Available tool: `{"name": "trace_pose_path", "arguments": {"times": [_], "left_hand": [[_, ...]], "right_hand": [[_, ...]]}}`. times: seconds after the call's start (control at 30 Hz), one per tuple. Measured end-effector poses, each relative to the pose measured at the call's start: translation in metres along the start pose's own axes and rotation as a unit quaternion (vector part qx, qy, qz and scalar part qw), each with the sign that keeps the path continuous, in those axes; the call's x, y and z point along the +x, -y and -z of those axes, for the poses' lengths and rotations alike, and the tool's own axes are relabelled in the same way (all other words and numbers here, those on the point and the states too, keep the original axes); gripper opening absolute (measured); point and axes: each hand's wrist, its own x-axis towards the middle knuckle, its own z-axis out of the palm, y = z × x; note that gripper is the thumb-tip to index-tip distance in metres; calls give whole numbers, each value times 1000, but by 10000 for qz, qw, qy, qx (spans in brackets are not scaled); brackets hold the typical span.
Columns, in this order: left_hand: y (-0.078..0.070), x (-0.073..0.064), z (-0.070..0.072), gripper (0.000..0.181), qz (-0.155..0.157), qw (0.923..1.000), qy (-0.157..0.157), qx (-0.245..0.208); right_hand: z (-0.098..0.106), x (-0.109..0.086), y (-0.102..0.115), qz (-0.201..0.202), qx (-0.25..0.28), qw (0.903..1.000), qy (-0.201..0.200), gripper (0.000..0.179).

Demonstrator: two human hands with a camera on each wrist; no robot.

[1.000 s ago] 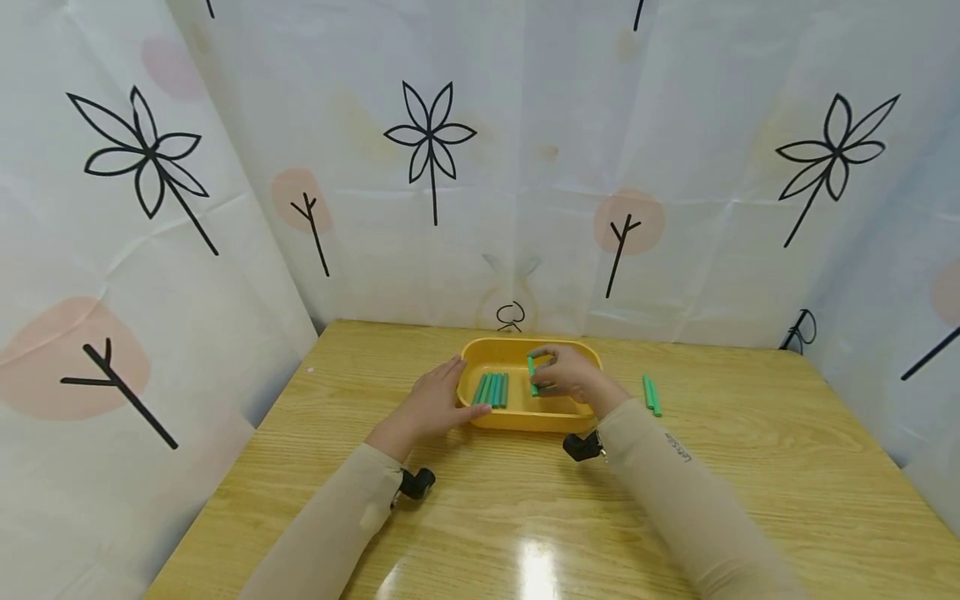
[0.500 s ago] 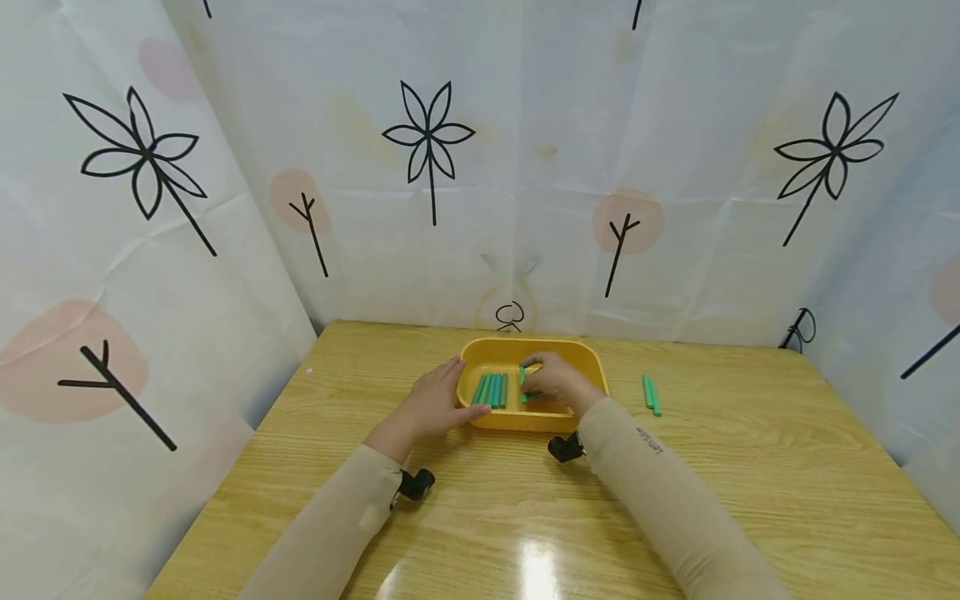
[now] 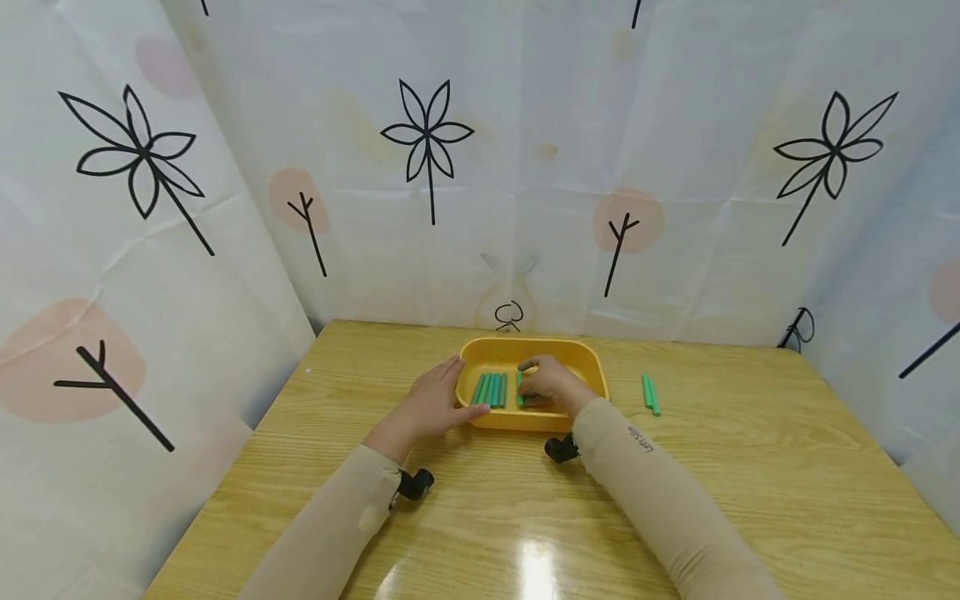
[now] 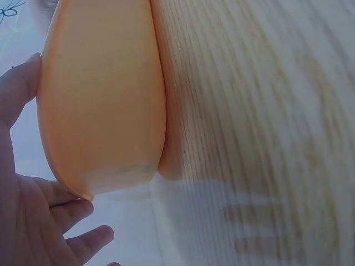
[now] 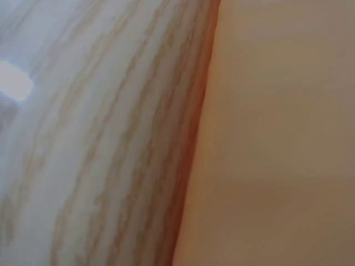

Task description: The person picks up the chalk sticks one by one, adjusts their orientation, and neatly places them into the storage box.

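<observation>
My left hand (image 3: 426,405) rests at the left end of a yellow plastic tray (image 3: 517,420), thumb on the near rim. In the left wrist view its thumb and index finger touch the rim of the tray (image 4: 100,100), the other fingers extended. Inside the tray, my right hand (image 3: 557,385) pinches a slim green stick (image 3: 520,390), held lengthwise low over the tray floor. Left of it lies a row of several green and blue-green sticks (image 3: 489,390), side by side. The right wrist view shows only the wall of the tray (image 5: 272,133) and the table.
Two light green sticks (image 3: 650,395) lie together on the wooden table (image 3: 480,517), right of the tray. Behind the table and at both sides hangs a white curtain (image 3: 517,167) with printed flowers.
My right hand has moved left and down into the tray with the green stick, bringing it nearer the row. My left hand has stayed in place.
</observation>
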Motion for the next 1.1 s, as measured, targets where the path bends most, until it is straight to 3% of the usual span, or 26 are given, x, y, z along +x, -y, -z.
{"name": "trace_pose_path", "arguments": {"times": [0.33,0.77,1.1], "left_hand": [[0,0,1,102,-4,10000,-44,-44],[0,-1,1,101,-42,10000,-14,39],[1,-1,-1,101,-60,9999,2,85]], "right_hand": [[15,-11,6,205,114,9996,125,52],[51,-48,21,578,167,9972,442,48],[88,-78,21,723,293,9965,314,50]]}}
